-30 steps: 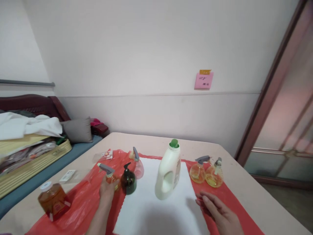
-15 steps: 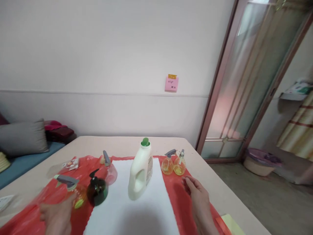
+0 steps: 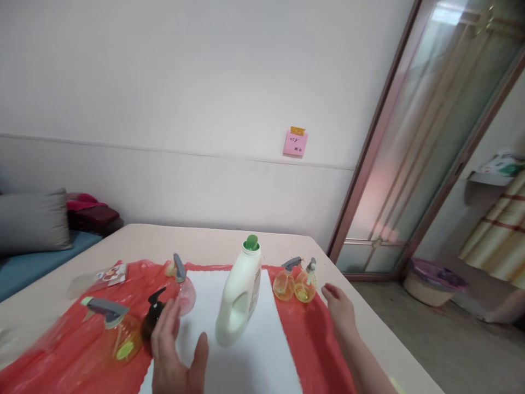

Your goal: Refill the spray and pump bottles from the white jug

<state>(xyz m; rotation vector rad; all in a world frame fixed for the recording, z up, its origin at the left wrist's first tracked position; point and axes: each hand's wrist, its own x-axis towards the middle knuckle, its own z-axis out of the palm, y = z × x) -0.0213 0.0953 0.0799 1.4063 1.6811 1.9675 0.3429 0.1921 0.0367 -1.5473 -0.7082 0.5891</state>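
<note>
A white plastic jug [image 3: 238,303] with a green piece in its mouth and a side handle stands upright on a white sheet [image 3: 262,358]. My left hand [image 3: 176,353] is open left of the jug, thumb and fingers apart, partly covering a dark pump bottle [image 3: 151,320]. Behind that hand is a pink spray bottle [image 3: 187,295]; an orange-yellow spray bottle [image 3: 123,336] stands farther left. Over the right side, my right hand [image 3: 339,309] has its fingers curled closed, nothing visible in them. It is nearest a yellow spray bottle [image 3: 305,285], beside another spray bottle [image 3: 284,284].
Red plastic sheeting [image 3: 61,347] lies under the white sheet on a pale table [image 3: 217,246]. A clear packet [image 3: 98,279] rests at its back left. A pink note [image 3: 295,143] is taped to the wall. A lined bin [image 3: 430,284] stands on the floor at right.
My left hand has moved right, from the orange-yellow spray bottle to in front of the dark pump bottle, spreading its fingers. My right hand has shifted slightly right and up. The view has tilted.
</note>
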